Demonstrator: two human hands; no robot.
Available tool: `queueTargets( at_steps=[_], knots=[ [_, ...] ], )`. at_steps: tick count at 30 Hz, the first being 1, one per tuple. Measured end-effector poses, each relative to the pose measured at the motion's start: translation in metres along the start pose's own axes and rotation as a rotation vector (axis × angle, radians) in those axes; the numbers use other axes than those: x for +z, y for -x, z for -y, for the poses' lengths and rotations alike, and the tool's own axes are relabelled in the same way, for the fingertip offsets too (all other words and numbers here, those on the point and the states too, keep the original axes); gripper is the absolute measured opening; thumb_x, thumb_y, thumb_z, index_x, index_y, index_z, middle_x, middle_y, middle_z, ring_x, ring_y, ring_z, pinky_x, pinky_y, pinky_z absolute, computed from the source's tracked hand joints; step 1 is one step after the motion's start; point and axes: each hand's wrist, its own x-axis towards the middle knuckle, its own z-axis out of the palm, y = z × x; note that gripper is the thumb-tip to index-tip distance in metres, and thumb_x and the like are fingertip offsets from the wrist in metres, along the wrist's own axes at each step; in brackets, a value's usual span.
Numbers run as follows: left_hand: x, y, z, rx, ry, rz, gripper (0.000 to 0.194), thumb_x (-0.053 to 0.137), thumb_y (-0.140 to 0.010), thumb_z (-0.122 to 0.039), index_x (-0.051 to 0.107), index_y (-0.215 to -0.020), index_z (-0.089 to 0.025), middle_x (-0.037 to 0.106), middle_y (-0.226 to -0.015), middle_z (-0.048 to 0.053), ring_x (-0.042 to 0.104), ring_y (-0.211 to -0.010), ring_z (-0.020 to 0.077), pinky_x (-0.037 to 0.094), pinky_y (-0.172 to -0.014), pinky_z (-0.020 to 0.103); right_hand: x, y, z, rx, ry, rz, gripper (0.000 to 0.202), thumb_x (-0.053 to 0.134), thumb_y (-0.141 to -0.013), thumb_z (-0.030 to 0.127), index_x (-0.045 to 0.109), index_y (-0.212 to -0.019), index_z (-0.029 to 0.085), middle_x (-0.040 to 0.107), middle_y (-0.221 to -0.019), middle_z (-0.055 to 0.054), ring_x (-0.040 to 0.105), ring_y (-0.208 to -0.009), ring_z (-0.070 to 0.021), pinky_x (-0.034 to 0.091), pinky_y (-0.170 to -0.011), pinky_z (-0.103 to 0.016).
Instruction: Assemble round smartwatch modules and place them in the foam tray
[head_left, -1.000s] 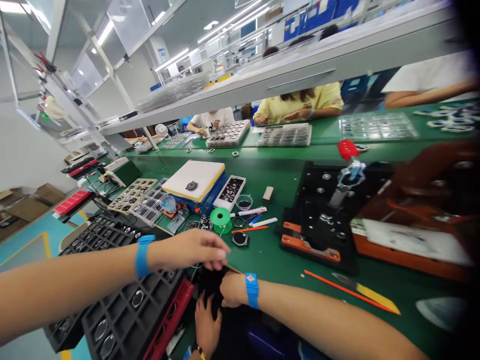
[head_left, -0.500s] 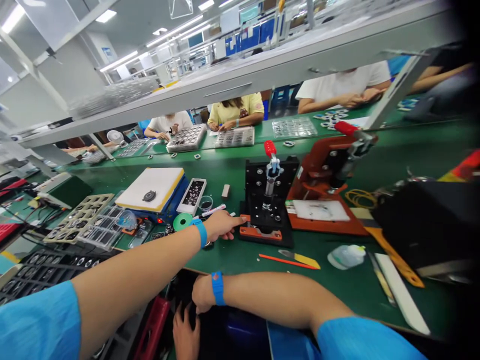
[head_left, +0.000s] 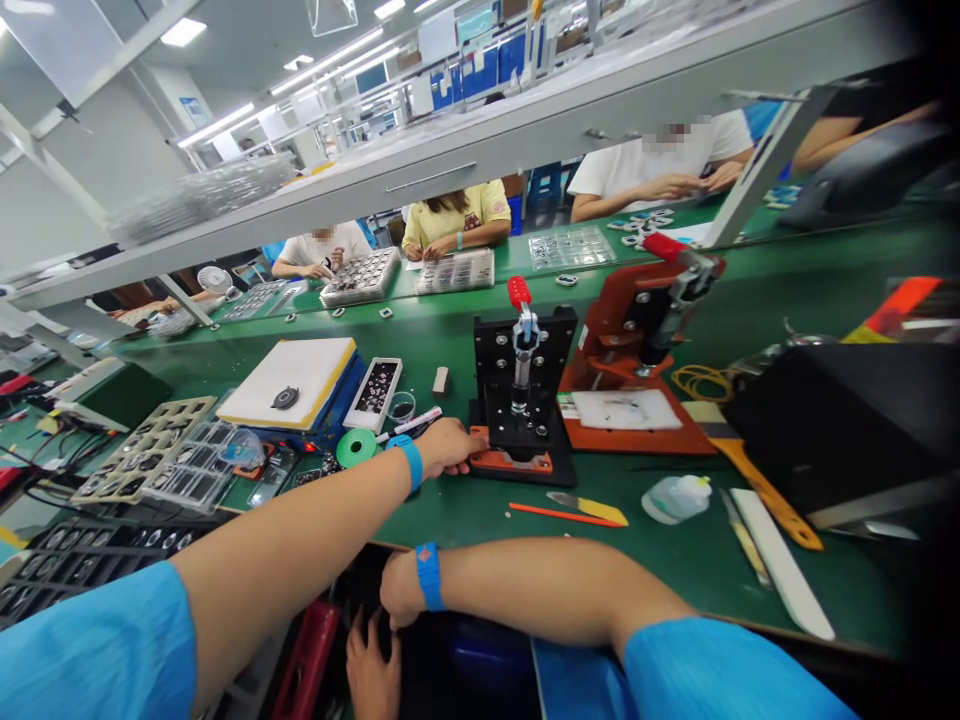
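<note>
My left hand (head_left: 448,447) reaches to the black clamp fixture (head_left: 523,375) with a red lever handle. Its fingers are closed at the left end of an orange block (head_left: 517,462) at the fixture's base; the fingertips are partly hidden. My right hand (head_left: 400,588) is bent down at the table's near edge, over a dark area. Its fingers look curled, and whatever they may hold is hidden. Just below it shows another hand (head_left: 373,660) with fingers apart; whose it is I cannot tell.
An orange clamp fixture (head_left: 611,345) stands to the right. Nearer lie an orange stick (head_left: 562,515), a yellow-handled blade (head_left: 596,509), a bottle (head_left: 676,499) and a brush (head_left: 772,492). Left are a green tape roll (head_left: 355,448), a white pad (head_left: 315,365) and parts trays. Co-workers sit opposite.
The view has shifted slightly, so the bench things appear further left. My left hand's fingers now sit closer in against the orange block's end. My right hand has barely moved.
</note>
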Motion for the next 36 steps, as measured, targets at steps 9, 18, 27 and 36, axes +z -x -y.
queueTargets(
  at_steps=[9,18,27,36],
  knots=[
    [-0.005,0.0,0.003,0.006,0.068,0.06,0.029,0.068,-0.092,-0.042,0.049,-0.077,-0.026,0.059,-0.062,0.003,0.057,-0.055,0.0179,0.041,-0.057,0.03,0.0,-0.001,0.002,0.011,0.011,-0.024,0.057,0.044,-0.107,0.027,0.04,-0.163,0.037,0.028,-0.169,-0.002,0.036,-0.155,-0.0306,0.053,-0.116,-0.054],
    [-0.005,0.001,0.002,0.006,0.086,0.058,0.029,0.066,-0.094,-0.04,0.048,-0.078,-0.025,0.055,-0.058,0.0,0.052,-0.053,0.0157,0.041,-0.061,0.03,0.013,-0.008,0.004,0.006,-0.001,-0.08,0.057,0.049,-0.105,0.024,0.043,-0.161,0.033,0.033,-0.167,-0.004,0.041,-0.152,-0.0347,0.055,-0.113,-0.056],
    [-0.006,0.004,0.004,0.021,0.103,0.073,0.027,0.065,-0.094,-0.041,0.048,-0.082,-0.025,0.059,-0.065,0.002,0.054,-0.052,0.0138,0.038,-0.054,0.027,0.025,-0.015,0.008,0.012,-0.019,-0.101,0.057,0.051,-0.104,0.024,0.047,-0.159,0.035,0.032,-0.167,-0.003,0.041,-0.152,-0.0348,0.056,-0.111,-0.058],
    [-0.008,-0.006,0.009,-0.007,0.103,0.128,0.026,0.067,-0.092,-0.045,0.049,-0.084,-0.026,0.069,-0.073,0.011,0.072,-0.067,0.0258,0.039,-0.049,0.029,0.047,-0.014,0.015,0.075,-0.056,-0.384,0.058,0.06,-0.095,0.009,0.061,-0.148,0.034,0.05,-0.159,-0.005,0.053,-0.143,-0.0387,0.058,-0.106,-0.061]
  ],
)
